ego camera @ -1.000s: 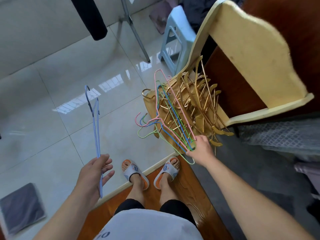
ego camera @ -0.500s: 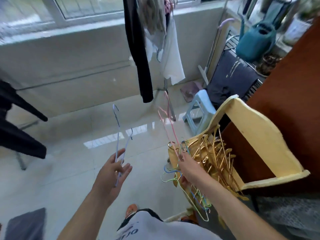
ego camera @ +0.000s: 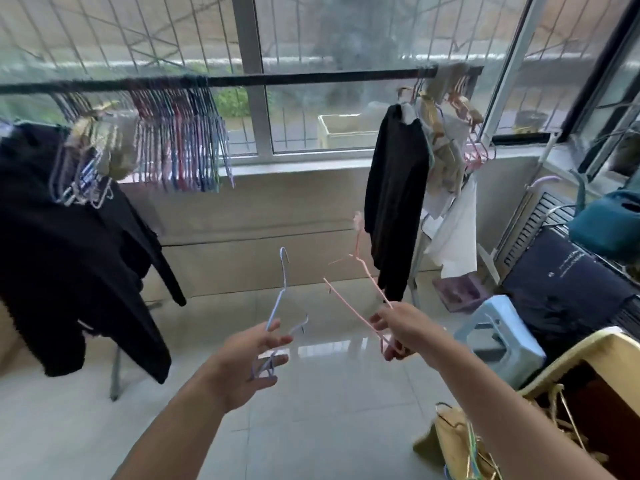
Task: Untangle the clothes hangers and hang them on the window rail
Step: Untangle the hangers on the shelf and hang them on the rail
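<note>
My left hand (ego camera: 247,362) holds a pale blue wire hanger (ego camera: 282,299) by its lower part, hook pointing up. My right hand (ego camera: 401,329) grips a pink wire hanger (ego camera: 356,289), hook raised toward the window. A dark window rail (ego camera: 311,79) runs across the window above, with several coloured hangers (ego camera: 180,143) bunched on its left part. A tangle of gold and coloured hangers (ego camera: 464,445) lies at the lower right, beside the cream chair.
Black garments hang at the left (ego camera: 69,258) and on the rail's right (ego camera: 394,199), next to pale clothes (ego camera: 450,188). A light blue stool (ego camera: 502,341), a cream-and-brown chair (ego camera: 588,368) and a dark covered unit (ego camera: 561,289) crowd the right. Glossy tiled floor (ego camera: 329,410) lies ahead.
My right hand pulled the pink hanger free of the tangle and lifted it. Both hands rose with their hangers, and my view swung up from the floor to the window rail.
</note>
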A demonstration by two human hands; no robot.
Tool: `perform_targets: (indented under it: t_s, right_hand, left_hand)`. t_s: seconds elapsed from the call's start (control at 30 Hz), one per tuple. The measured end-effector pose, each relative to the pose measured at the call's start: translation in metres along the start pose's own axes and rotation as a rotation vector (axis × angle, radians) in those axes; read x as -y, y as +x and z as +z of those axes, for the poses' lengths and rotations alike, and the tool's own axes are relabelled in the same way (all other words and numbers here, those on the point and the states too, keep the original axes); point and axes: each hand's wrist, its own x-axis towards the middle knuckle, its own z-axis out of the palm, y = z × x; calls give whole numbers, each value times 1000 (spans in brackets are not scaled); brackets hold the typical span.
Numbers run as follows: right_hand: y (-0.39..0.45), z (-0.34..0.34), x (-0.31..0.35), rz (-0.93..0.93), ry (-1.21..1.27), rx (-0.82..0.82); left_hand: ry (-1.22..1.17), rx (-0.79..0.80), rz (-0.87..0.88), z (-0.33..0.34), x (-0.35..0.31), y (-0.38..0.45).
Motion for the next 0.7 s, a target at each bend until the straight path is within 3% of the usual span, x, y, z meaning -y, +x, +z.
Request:
perform_targets:
  t_s: [0.13, 0.3, 0.53, 0.7]
  right_hand:
    - [27, 18, 58, 8, -39, -58]
    - [65, 20, 136, -60, 13, -112]
    - [127, 1, 218, -182, 319, -132]
    - [171, -20, 236, -186, 316, -129]
  left_hand:
    - [76, -15, 38, -45, -63, 6]
    - [-3, -65, 207, -73, -142, 31]
    - [58, -94, 326, -39, -217, 83]
    - [9, -195, 442, -12, -229, 114]
